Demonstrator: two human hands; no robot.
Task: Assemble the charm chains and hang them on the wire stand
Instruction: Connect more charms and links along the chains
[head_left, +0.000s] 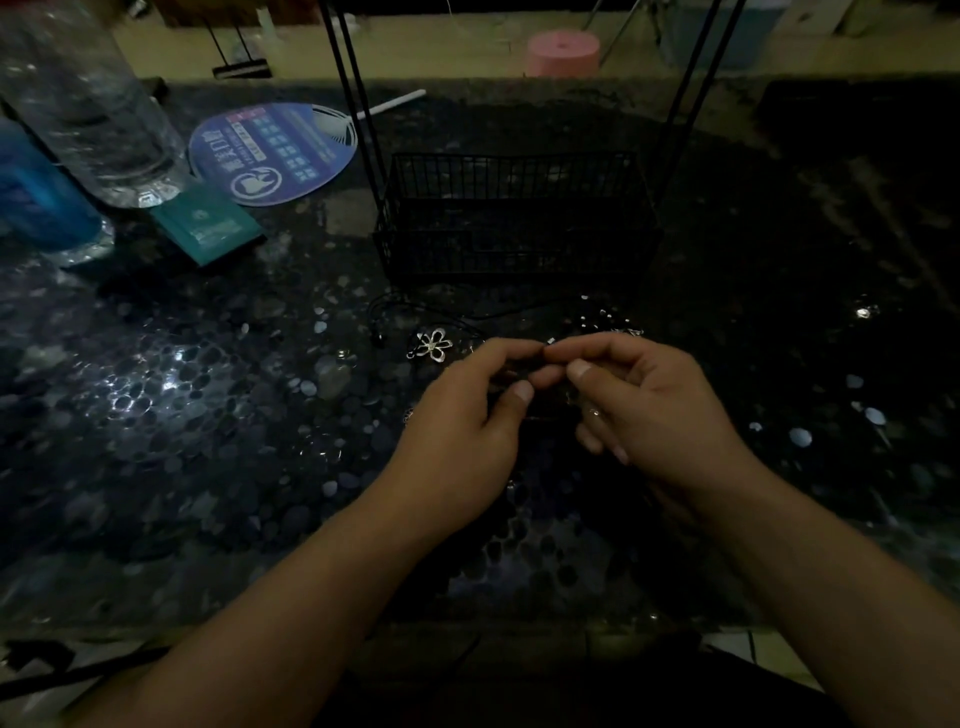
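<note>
my left hand (470, 410) and right hand (636, 395) meet fingertip to fingertip over the dark worktop (208, 415), each pinching an end of a thin black cord; a small silver clasp (550, 341) glints between them. the cord looks light, limp and slippery, best held close to its metal end. a flower charm (434, 344) lies just beyond my left fingers, the wire stand (511, 218) behind it.

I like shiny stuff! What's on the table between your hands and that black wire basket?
In the head view, a silver flower charm and thin black cords lie between the hands and the wire basket.
</note>
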